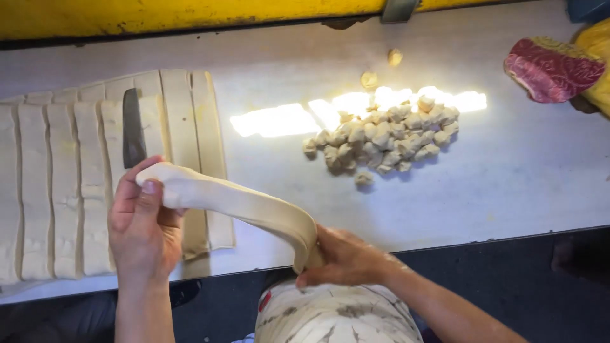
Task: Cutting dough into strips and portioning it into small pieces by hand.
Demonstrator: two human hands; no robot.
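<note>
My left hand (143, 225) grips one end of a long pale dough strip (235, 203), thumb on top. The strip arches to the right, and my right hand (343, 257) holds its other end at the table's front edge. Under and left of my left hand lies a flat dough sheet cut into several strips (63, 190). A dark knife blade (132, 133) rests on that sheet, just above my left hand. A pile of small cut dough pieces (384, 136) sits on the white table (508, 178), beyond my right hand.
Two loose dough bits (381, 68) lie behind the pile. A red patterned cloth (549, 68) with a yellow object sits at the far right. A yellow wall (190, 14) borders the table's back. A white stained container (333, 314) stands below the front edge.
</note>
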